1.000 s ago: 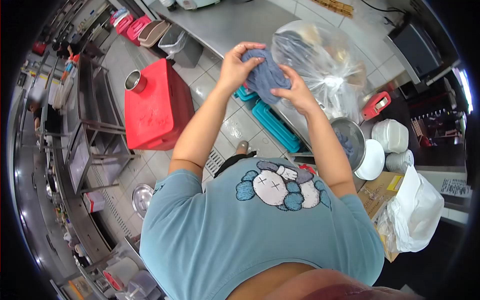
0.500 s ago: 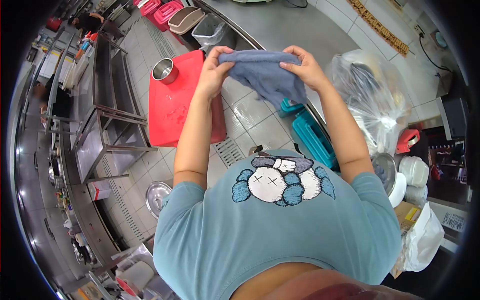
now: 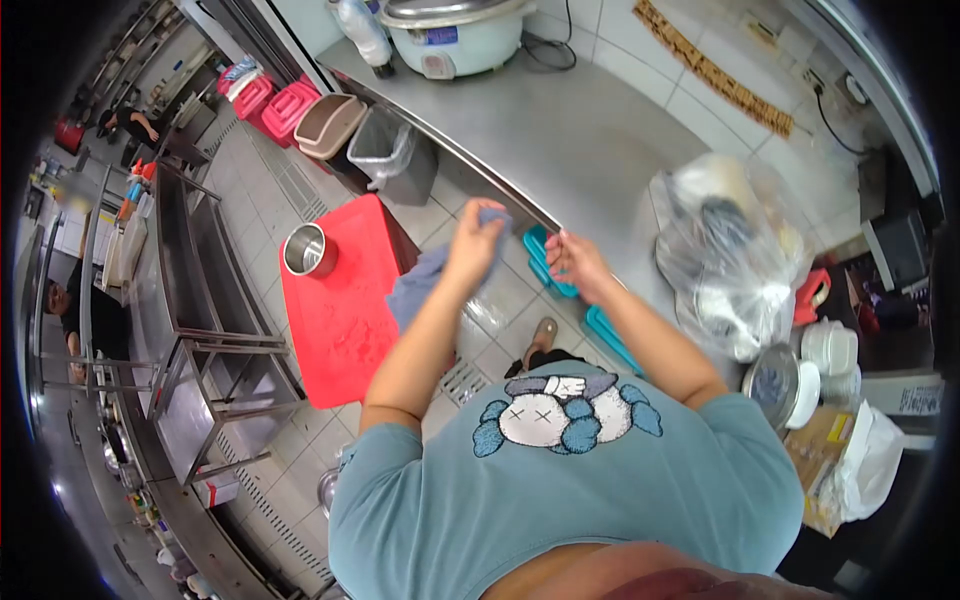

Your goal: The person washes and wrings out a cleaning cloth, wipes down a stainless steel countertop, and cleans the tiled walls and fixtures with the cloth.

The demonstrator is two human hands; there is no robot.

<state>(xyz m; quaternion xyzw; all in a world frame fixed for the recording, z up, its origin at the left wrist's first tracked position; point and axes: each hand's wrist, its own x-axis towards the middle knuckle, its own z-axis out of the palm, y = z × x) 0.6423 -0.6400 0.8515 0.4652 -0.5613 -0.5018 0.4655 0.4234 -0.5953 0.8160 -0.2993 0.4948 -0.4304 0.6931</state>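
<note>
My left hand (image 3: 472, 250) is closed around a grey-blue cloth (image 3: 425, 285). The cloth hangs down beside my wrist, over the edge of a red lidded bin (image 3: 345, 330). My right hand (image 3: 582, 266) is at the front edge of the steel counter (image 3: 590, 140), fingers loosely curled and a little apart, with nothing visible in them. Below it, partly hidden by my forearm, are teal plastic containers (image 3: 548, 262). A steel pot (image 3: 308, 250) stands on the wet red lid.
A rice cooker (image 3: 450, 40) and a bottle (image 3: 362, 35) stand on the counter's far end. A large clear plastic bag (image 3: 735, 250) of items lies at right. Trash bins (image 3: 392, 155) line the counter. Steel racks (image 3: 215, 330) are at left; two other people are farther off.
The cloth was stretched between both hands; my right hand has let go of it. My left hand has moved lower with the cloth. The view has shifted, showing the rice cooker.
</note>
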